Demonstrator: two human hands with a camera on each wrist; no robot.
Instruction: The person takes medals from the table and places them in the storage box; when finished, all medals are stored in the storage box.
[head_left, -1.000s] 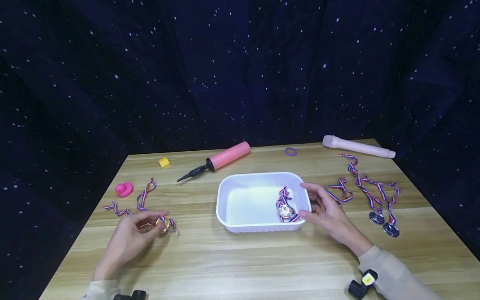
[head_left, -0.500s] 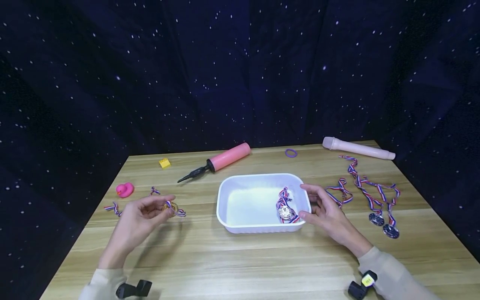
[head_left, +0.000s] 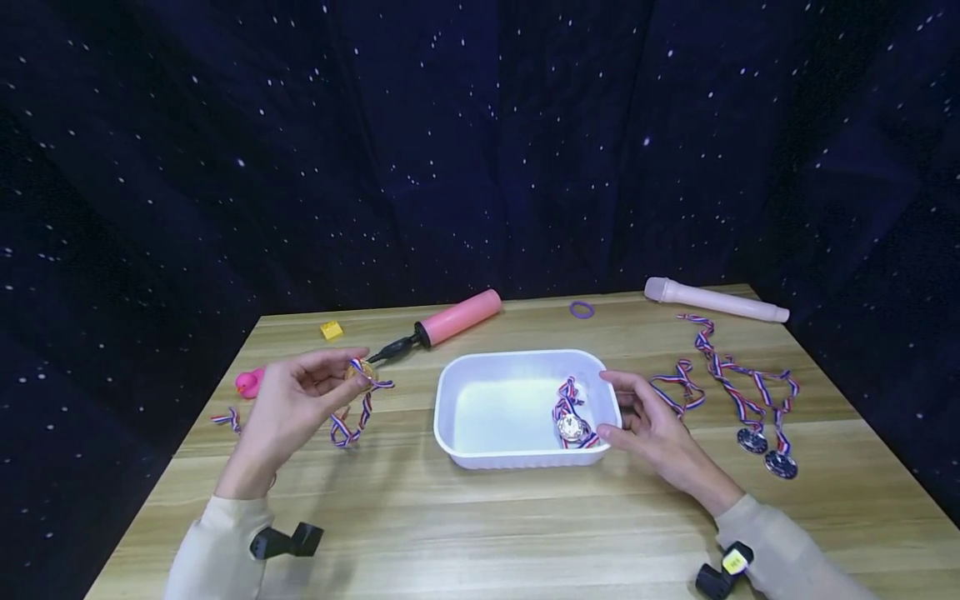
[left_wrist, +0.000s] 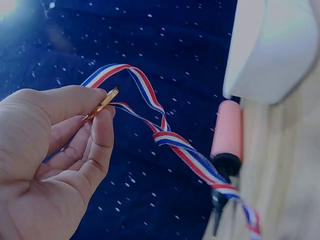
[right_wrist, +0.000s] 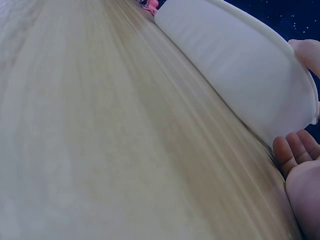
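Observation:
My left hand (head_left: 281,408) pinches a gold medal (head_left: 362,372) between thumb and fingertips, raised above the table's left side. Its red, white and blue ribbon (left_wrist: 192,162) hangs down with a knot in it; the left wrist view shows the medal edge-on. On the right, my right hand (head_left: 651,425) holds the right end of a white plastic tub (head_left: 517,454), thumb and index finger at its rim. In the tub's right part lies a medal (head_left: 571,428) on its bunched ribbon.
Right of the tub lie two dark silver medals (head_left: 781,464) with ribbons and another ribbon (head_left: 678,387). Farther back are a pink microphone (head_left: 716,301), purple ring (head_left: 581,309), pink hand pump (head_left: 459,318) and yellow toy block (head_left: 331,330). A partly covered pink duck (head_left: 247,384) sits left.
My left hand has lifted the gold medal off the table and moved it away from me and rightward, its ribbon trailing below. My right hand and the tub have stayed put.

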